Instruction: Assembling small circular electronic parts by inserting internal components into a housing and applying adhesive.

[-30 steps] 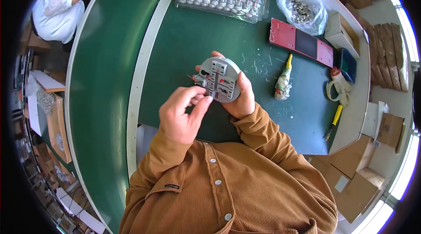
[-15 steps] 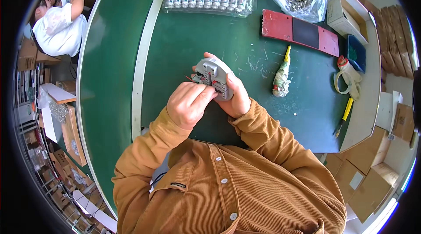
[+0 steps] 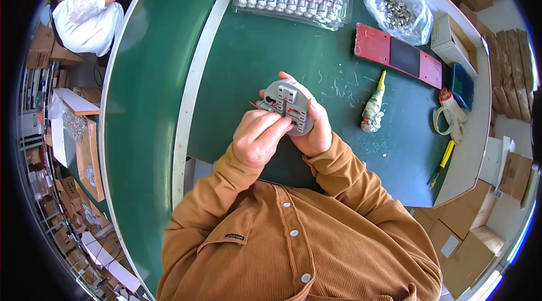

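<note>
My right hand (image 3: pixel 318 130) grips a round grey plastic housing (image 3: pixel 305 101) by its edge, with the thumb on the near right rim and fingertips showing behind the top. Slots and raised ribs cover the face turned toward me. My left hand (image 3: pixel 257 140) is closed, its thumb and fingertips pressed together against the housing's lower middle; what they pinch is hidden. Above those fingers, at the housing's left side, lies a small silver cylindrical part (image 3: pixel 267 106) with a red wire sticking out.
A clear tray (image 3: pixel 293 16) of small silver parts with red wires lies at the back, beside a plastic bag (image 3: pixel 420 27) of metal pieces. On the right are a red board (image 3: pixel 372 40), a wrapped yellow-tipped tube (image 3: pixel 373 110), a tape roll (image 3: pixel 438 122) and a yellow-handled tool (image 3: pixel 447 154).
The view has shifted, so the whole bench sits a little further right and lower. Both hands keep their hold, with the left fingertips still against the housing.
</note>
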Action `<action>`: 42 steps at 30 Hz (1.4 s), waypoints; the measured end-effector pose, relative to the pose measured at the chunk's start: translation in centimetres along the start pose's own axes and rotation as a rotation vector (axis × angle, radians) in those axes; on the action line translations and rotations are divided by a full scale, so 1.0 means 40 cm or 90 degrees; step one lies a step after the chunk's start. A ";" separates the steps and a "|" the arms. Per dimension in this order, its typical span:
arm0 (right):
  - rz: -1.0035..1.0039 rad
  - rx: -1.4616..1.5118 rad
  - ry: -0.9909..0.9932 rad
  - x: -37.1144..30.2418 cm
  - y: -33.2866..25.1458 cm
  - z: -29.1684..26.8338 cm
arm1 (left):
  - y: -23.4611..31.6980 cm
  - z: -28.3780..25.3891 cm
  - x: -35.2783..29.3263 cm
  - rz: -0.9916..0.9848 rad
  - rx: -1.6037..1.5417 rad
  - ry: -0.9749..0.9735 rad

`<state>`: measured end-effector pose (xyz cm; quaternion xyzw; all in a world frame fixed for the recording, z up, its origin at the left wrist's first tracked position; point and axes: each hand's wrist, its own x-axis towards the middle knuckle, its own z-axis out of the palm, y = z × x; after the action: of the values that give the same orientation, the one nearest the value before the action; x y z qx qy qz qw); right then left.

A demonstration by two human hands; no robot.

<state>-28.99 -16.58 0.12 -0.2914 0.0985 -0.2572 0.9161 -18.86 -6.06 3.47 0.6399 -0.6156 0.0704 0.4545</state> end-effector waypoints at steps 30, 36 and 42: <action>0.174 0.362 -0.001 0.028 -0.033 -0.042 | -0.029 -0.060 -0.029 -0.196 -0.049 -0.021; 0.196 0.329 -0.015 0.032 -0.050 -0.031 | -0.031 -0.065 -0.015 -0.225 -0.082 -0.049; 0.209 0.377 0.011 0.031 -0.045 -0.033 | -0.036 -0.076 -0.001 -0.136 -0.028 -0.070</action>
<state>-29.11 -19.15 0.06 0.0094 0.0730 -0.1260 0.9893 -16.20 -4.25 4.48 0.6946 -0.5693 -0.0267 0.4391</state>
